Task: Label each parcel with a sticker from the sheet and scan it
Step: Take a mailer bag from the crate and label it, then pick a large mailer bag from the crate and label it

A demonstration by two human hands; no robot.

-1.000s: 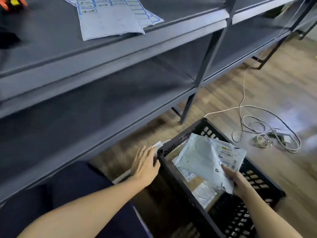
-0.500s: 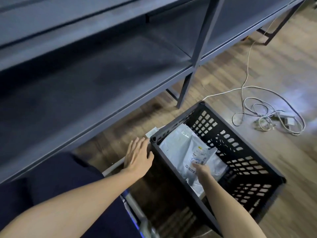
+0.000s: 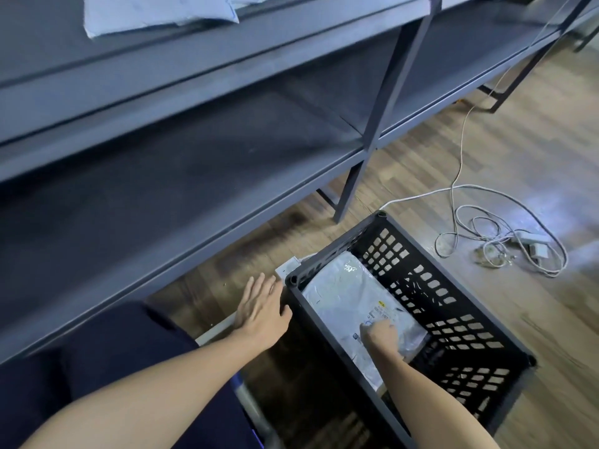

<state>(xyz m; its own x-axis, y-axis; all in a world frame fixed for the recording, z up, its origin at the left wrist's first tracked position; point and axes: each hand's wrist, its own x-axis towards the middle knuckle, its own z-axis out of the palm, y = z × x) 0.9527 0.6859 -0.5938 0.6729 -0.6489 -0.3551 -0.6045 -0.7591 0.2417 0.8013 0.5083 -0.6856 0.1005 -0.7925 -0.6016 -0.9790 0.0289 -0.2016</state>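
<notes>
From the head camera, looking down: the black crate (image 3: 453, 322) sits on the wood floor, just past the person's knees and to their right; a white parcel (image 3: 350, 303) lies flat inside it, against the wall nearest the left hand; its long side runs along that wall, from close by the person out toward the shelf. The right hand (image 3: 382, 335) is down in the crate, on the near end of the parcel, fingers bent on the printed label; I cannot tell if it pinches or just presses. The left hand (image 3: 262, 309) is flat and spread, fingers straight, beside the crate's corner, outside it, holding nothing. So the right hand is much nearer. The sticker sheet (image 3: 155, 11) lies up on the top shelf, well apart from both hands.
</notes>
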